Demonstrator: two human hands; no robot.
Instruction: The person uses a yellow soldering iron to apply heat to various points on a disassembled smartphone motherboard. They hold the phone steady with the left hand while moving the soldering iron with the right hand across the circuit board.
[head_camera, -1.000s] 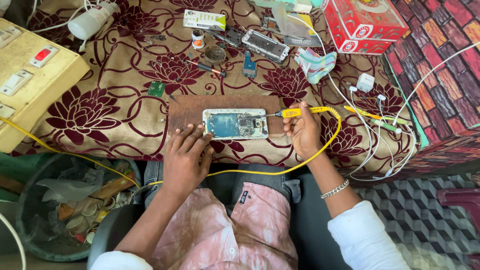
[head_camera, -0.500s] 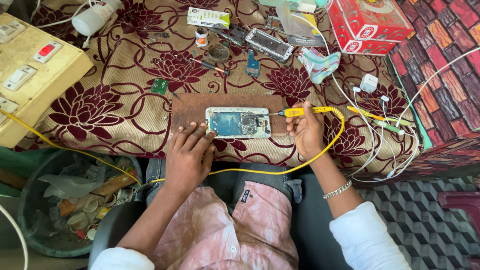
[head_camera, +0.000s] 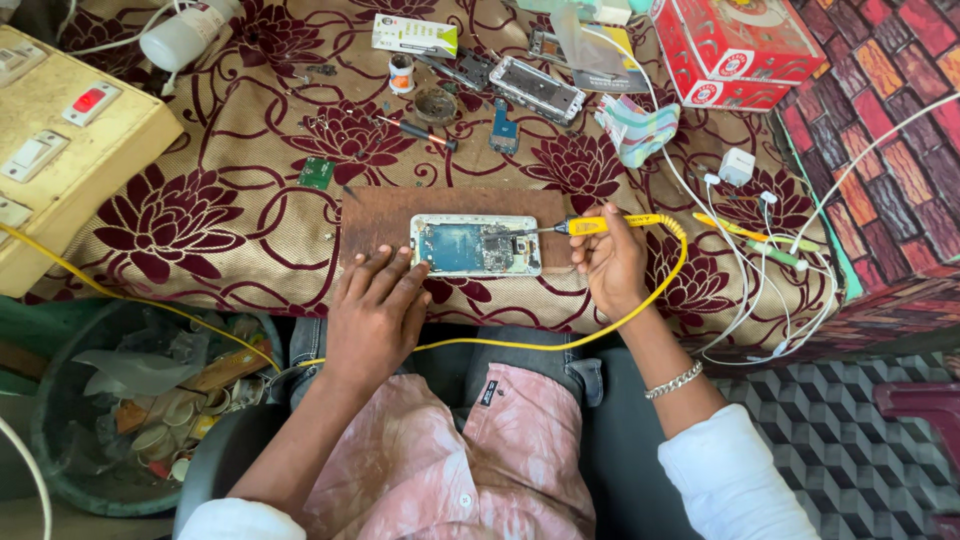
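Right hand (head_camera: 612, 262): closed in a pen grip on the yellow soldering iron (head_camera: 598, 225); tip points left, away from the palm, onto the phone's right end.
Left hand (head_camera: 378, 312): flat, fingers spread and holding nothing; fingertips rest on the brown mat (head_camera: 380, 215), just touching the phone's near-left edge.
Phone (head_camera: 476, 245): open, board up, lying lengthwise on the mat between the two hands, just beyond the left fingertips and left of the right thumb.
Iron cord (head_camera: 560, 340): yellow, loops from behind the right hand down over the lap.
Beyond the hands: second opened phone (head_camera: 537, 90), screwdriver (head_camera: 415, 130), solder reel (head_camera: 401, 72), red box (head_camera: 735, 40). Far left of the left hand: switch box (head_camera: 60, 150).
Technique (judgement): keep the left fingertips pressing so the phone cannot slide; brace the right wrist on the table edge, touch only the one joint, keep the cord slack.
Versus earlier frames: hands, iron and phone hold the same places; only the camera framing has shifted slightly.
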